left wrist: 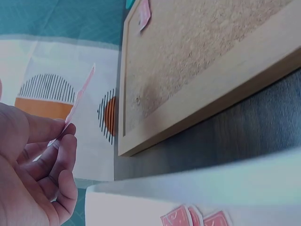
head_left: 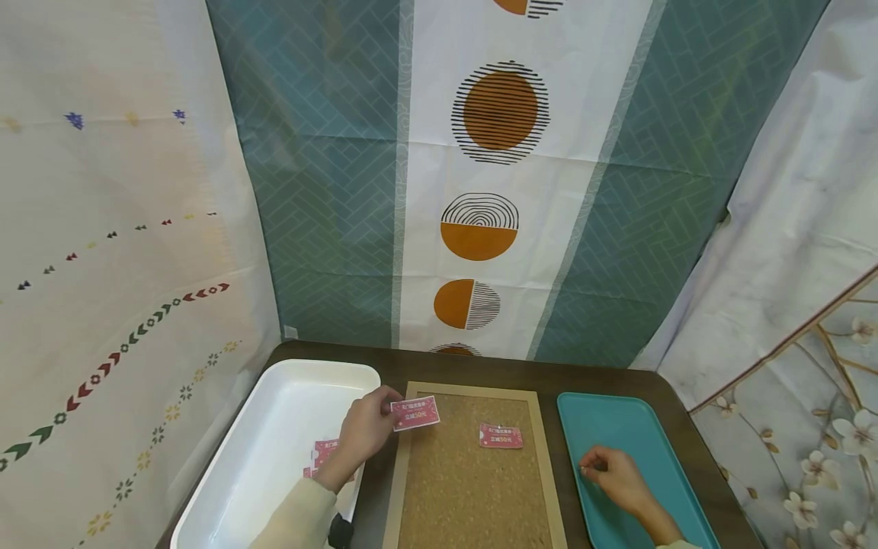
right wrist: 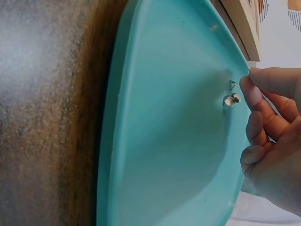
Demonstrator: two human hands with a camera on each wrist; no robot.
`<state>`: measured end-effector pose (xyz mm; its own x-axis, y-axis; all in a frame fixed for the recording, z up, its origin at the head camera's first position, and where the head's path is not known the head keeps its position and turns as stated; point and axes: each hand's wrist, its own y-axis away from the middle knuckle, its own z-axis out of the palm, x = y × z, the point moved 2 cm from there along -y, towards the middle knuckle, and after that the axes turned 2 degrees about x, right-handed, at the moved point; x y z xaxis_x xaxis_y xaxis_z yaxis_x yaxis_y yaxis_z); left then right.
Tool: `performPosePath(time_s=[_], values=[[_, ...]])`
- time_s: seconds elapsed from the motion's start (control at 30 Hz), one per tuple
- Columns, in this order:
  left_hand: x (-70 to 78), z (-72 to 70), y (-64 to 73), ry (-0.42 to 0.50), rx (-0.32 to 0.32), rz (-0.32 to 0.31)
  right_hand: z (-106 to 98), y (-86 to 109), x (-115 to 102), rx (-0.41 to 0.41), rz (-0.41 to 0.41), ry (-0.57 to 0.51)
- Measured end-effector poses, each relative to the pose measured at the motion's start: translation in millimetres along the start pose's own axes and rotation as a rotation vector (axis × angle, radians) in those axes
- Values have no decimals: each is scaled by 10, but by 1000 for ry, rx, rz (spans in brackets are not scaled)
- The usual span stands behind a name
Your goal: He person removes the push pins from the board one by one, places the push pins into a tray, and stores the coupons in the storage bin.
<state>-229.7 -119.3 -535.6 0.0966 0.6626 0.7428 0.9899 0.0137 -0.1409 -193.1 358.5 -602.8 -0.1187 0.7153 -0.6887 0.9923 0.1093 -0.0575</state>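
My left hand pinches a pink coupon card by its left edge, above the upper left of the framed cork board. In the left wrist view that card appears nearly edge-on between thumb and fingers. A second pink coupon lies on the upper right of the cork. Over the teal tray, my right hand pinches a tiny light thing, apparently a thumbtack, mostly hidden by the fingertips. Several metal thumbtacks lie in the tray just below those fingers.
The white tray left of the board holds several more pink coupons, partly covered by my left forearm. All stand on a dark wooden table. Patterned cloths hang behind and at both sides.
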Motion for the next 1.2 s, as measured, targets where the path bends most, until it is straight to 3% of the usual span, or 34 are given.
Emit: performPosePath(time_s=[0.47, 0.77, 1.2], values=[[-203, -231, 3, -16, 27, -81, 19, 45, 1, 12, 65, 13], [-360, -502, -2, -59, 63, -98, 21, 51, 28, 38, 90, 38], [-628, -830, 49, -96, 42, -165, 23, 56, 36, 35, 73, 47]])
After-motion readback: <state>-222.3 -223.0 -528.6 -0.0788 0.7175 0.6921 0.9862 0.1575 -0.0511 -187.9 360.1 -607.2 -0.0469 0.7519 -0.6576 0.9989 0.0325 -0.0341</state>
